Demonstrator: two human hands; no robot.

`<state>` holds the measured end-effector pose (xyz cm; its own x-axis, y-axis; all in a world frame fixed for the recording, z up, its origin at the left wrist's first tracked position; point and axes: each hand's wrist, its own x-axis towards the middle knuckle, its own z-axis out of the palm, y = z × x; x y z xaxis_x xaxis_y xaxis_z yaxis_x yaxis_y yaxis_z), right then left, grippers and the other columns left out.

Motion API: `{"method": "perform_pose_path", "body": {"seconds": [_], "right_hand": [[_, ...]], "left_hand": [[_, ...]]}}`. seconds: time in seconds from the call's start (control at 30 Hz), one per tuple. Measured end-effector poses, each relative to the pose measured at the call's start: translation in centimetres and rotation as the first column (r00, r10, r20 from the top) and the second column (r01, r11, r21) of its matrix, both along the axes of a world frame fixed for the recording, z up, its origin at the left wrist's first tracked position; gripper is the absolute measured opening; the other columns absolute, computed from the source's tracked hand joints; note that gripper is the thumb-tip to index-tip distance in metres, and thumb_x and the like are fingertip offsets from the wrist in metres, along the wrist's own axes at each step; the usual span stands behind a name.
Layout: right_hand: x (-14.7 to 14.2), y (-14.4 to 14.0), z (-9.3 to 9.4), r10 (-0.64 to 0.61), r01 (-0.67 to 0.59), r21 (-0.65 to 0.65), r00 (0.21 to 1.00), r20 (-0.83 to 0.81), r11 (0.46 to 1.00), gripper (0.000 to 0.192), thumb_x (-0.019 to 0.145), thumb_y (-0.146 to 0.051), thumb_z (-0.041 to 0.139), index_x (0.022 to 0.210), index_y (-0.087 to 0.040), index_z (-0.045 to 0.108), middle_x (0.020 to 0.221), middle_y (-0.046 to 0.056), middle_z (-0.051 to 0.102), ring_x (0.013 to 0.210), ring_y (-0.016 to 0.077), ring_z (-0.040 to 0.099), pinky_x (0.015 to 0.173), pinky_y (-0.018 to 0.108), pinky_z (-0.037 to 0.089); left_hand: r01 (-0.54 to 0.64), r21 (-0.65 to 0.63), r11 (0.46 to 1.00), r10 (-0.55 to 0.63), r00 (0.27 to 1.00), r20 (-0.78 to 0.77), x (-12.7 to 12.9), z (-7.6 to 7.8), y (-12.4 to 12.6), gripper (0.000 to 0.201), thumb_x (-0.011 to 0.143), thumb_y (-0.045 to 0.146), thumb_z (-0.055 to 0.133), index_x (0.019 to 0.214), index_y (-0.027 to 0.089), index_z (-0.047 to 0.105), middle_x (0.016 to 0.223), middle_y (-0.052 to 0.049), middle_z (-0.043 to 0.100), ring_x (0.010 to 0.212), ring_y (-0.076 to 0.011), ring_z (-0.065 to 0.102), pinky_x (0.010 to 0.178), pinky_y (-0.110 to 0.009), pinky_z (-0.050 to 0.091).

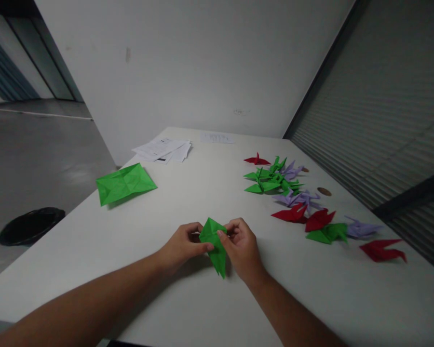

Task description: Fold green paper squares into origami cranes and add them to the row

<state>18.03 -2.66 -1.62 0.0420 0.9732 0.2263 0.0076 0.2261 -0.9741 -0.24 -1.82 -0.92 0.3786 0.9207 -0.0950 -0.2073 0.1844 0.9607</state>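
Observation:
A partly folded green origami paper [214,237], kite-shaped with a split lower tip, is between my hands just above the near part of the table. My left hand [186,241] grips its left side, thumb on the front face and fingers behind. On the upper right edge my right hand [241,243] pinches the paper between thumb and fingers. The fingertips behind the paper are partly hidden. To the left lies a creased green paper sheet [126,184], slightly raised off the tabletop.
Folded paper cranes in green [262,185], purple [362,228] and red [383,250] spread along the right of the white table [188,193]. Printed sheets [162,148] lie at the back, by the wall. A black bin [32,226] stands left of the table; window blinds [394,111] border the right.

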Motion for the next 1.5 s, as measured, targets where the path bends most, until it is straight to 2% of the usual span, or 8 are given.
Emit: {"method": "perform_pose_path", "body": {"seconds": [0.23, 0.47, 0.73, 0.97, 1.1, 1.2, 1.27, 1.5], "right_hand": [[0.0, -0.1, -0.2, -0.044, 0.039, 0.099, 0.998, 0.042, 0.994, 0.022, 0.088, -0.035, 0.073, 0.081, -0.022, 0.057, 0.076, 0.000, 0.060, 0.069, 0.0163, 0.059, 0.063, 0.028, 0.049], [0.0, -0.2, -0.6, -0.112, 0.103, 0.156, 0.992, 0.050, 0.982, 0.018, 0.089, -0.030, 0.072, 0.081, -0.021, 0.059, 0.074, -0.001, 0.061, 0.064, 0.0146, 0.060, 0.059, 0.026, 0.050], [-0.2, -0.4, -0.2, -0.132, 0.118, 0.202, 0.989, 0.061, 0.972, 0.018, 0.089, -0.028, 0.073, 0.080, -0.021, 0.059, 0.074, -0.001, 0.062, 0.065, 0.0148, 0.061, 0.060, 0.025, 0.052], [-0.3, -0.4, 0.6, -0.183, 0.171, 0.234, 0.982, 0.033, 0.957, 0.018, 0.088, -0.028, 0.073, 0.078, -0.021, 0.059, 0.072, -0.001, 0.063, 0.062, 0.0146, 0.061, 0.058, 0.025, 0.052], [-0.3, -0.4, 0.6, -0.189, 0.174, 0.237, 0.981, 0.040, 0.956, 0.018, 0.088, -0.028, 0.074, 0.079, -0.022, 0.059, 0.073, -0.001, 0.064, 0.063, 0.0149, 0.062, 0.059, 0.025, 0.053], [-0.3, -0.4, 0.6, -0.186, 0.171, 0.235, 0.982, 0.045, 0.957, 0.018, 0.088, -0.027, 0.074, 0.079, -0.021, 0.059, 0.072, -0.001, 0.064, 0.062, 0.0141, 0.061, 0.058, 0.024, 0.052], [-0.3, -0.3, 0.6, -0.189, 0.172, 0.234, 0.981, 0.048, 0.957, 0.019, 0.088, -0.028, 0.073, 0.077, -0.021, 0.059, 0.071, -0.002, 0.062, 0.061, 0.0137, 0.060, 0.057, 0.023, 0.051], [0.0, -0.1, 0.7, -0.238, 0.230, 0.192, 0.971, 0.021, 0.954, 0.023, 0.087, -0.032, 0.074, 0.075, -0.021, 0.058, 0.069, -0.002, 0.062, 0.060, 0.0140, 0.059, 0.056, 0.024, 0.050]], "left_hand": [[-0.057, 0.005, 0.998, 0.057, 0.998, -0.018, 0.2, -0.5, 0.0, 0.035, 0.070, 0.037, 0.090, 0.085, 0.012, 0.071, 0.078, -0.005, 0.069, 0.073, -0.0164, 0.061, 0.070, -0.030, 0.046], [0.034, 0.041, 0.999, -0.037, 0.995, 0.088, 0.6, -0.1, -0.3, 0.039, 0.068, 0.033, 0.092, 0.095, 0.012, 0.073, 0.089, -0.007, 0.072, 0.086, -0.0221, 0.066, 0.082, -0.037, 0.050], [-0.096, 0.046, 0.994, 0.092, 0.992, 0.084, 0.7, -0.7, -0.3, 0.031, 0.072, 0.035, 0.089, 0.085, 0.012, 0.074, 0.079, -0.006, 0.070, 0.073, -0.0173, 0.062, 0.070, -0.030, 0.048], [0.043, 0.062, 0.997, -0.050, 0.993, 0.107, 1.0, -0.4, -0.5, 0.038, 0.071, 0.032, 0.091, 0.099, 0.012, 0.076, 0.090, -0.009, 0.074, 0.083, -0.0212, 0.066, 0.081, -0.036, 0.051], [-0.030, 0.055, 0.998, 0.027, 0.999, 0.042, 0.8, -0.6, -0.4, 0.031, 0.072, 0.036, 0.089, 0.087, 0.011, 0.076, 0.081, -0.007, 0.073, 0.075, -0.0181, 0.063, 0.076, -0.033, 0.049], [-0.108, 0.032, 0.994, 0.108, 0.994, -0.006, 0.6, -0.7, -0.3, 0.033, 0.071, 0.038, 0.088, 0.067, 0.012, 0.069, 0.065, -0.002, 0.064, 0.063, -0.0136, 0.055, 0.063, -0.028, 0.043], [-0.126, 0.020, 0.992, 0.126, 0.992, -0.007, 0.6, -0.7, -0.3, 0.035, 0.072, 0.039, 0.088, 0.065, 0.012, 0.066, 0.064, -0.001, 0.062, 0.062, -0.0128, 0.053, 0.060, -0.027, 0.041], [0.018, 0.002, 1.000, -0.018, 0.992, 0.124, 0.8, -0.7, -0.5, 0.035, 0.066, 0.030, 0.093, 0.084, 0.012, 0.069, 0.082, -0.005, 0.070, 0.073, -0.0156, 0.061, 0.071, -0.030, 0.049]]}}
